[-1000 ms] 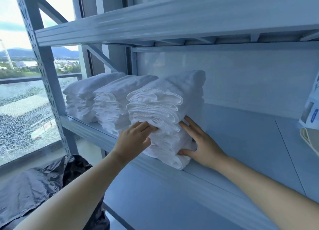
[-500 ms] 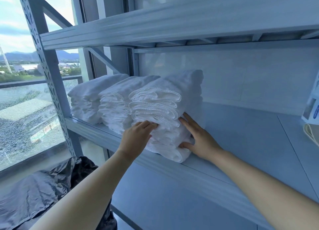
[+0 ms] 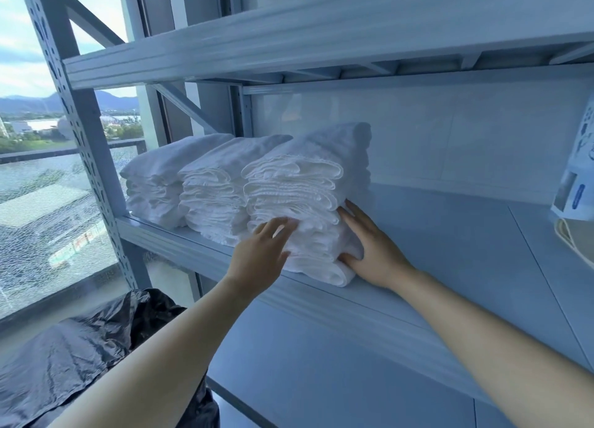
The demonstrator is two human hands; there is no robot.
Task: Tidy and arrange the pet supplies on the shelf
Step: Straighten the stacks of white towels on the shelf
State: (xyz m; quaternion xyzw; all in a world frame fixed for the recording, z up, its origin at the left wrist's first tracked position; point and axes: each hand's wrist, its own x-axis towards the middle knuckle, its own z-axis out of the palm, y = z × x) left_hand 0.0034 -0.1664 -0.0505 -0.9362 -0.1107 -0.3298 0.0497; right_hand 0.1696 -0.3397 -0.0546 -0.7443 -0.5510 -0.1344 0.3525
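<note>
I see left hand (image 3: 258,255), fingers straight, touching near face of rightmost white stack (image 3: 299,196); right hand (image 3: 374,250) flat against its right side.

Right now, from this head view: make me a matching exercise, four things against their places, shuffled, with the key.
Things
1. left hand
2. right hand
3. black plastic bag
4. printed package

Places
a. far right end of the shelf
b. below the shelf, at the left
c. flat against the right side of the rightmost towel stack
d. on that stack's front

Pairs: 1-d; 2-c; 3-b; 4-a
</note>
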